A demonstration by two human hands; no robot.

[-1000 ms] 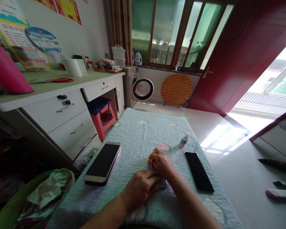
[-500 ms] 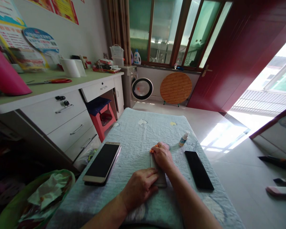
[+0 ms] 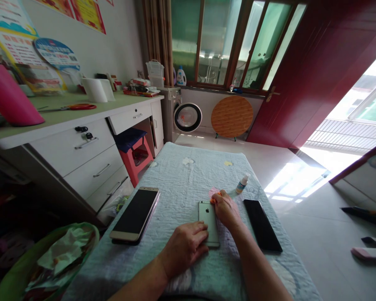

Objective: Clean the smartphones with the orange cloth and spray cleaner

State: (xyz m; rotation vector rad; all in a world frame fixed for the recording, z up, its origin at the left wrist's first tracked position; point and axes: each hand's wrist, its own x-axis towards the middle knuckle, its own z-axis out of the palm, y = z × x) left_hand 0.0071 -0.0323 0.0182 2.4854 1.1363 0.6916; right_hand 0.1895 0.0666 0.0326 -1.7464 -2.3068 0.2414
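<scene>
A silver-grey smartphone (image 3: 208, 214) lies back side up on the quilted cover, its apple logo showing. My left hand (image 3: 185, 242) holds it at the lower left, fingers over its back and thumb near its bottom end. An orange cloth (image 3: 215, 198) is bunched in the closed fingers of my right hand (image 3: 226, 210), beside the phone's upper right edge. A pinkish patch of cloth shows just beyond that hand. To the right lies a black smartphone (image 3: 262, 225), and past it stands a small spray bottle (image 3: 242, 184). Stacked phones, a gold-framed smartphone (image 3: 135, 213) on top, rest at the left.
The light-blue quilted cover (image 3: 188, 175) spreads under everything. Along the left runs a desk (image 3: 113, 109) with drawers, a red stool (image 3: 138, 156) beneath it. A green-rimmed basket (image 3: 95, 238) with crumpled wrappers stands low at the left. A washing machine (image 3: 171, 98) has its door open.
My right hand has moved right with the orange cloth, from the top of the phone to its right edge, uncovering the logo. My left hand stays in place.
</scene>
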